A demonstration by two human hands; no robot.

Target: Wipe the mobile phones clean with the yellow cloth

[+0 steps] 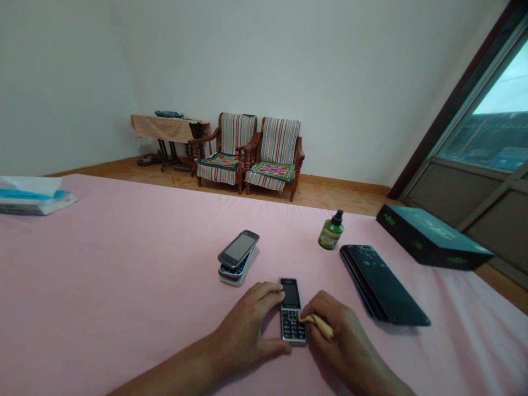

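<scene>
A keypad mobile phone (292,316) lies face up on the pink cloth, its dark screen toward the far end. My left hand (251,327) steadies it from the left, fingertips on the upper left edge and thumb at the lower left corner. In my right hand (340,327) is a pale yellow cloth (323,325) that looks twisted to a thin end. That end touches the right side of the keypad. Behind my left hand sits a small stack of phones, with a grey touchscreen phone (239,249) tilted on top.
A green bottle with a black cap (331,231) stands beyond the right hand. To its right are a stack of dark flat devices (383,286) and a black box (433,236). A tissue pack (37,202) lies far left. Two wooden chairs (274,148) stand behind.
</scene>
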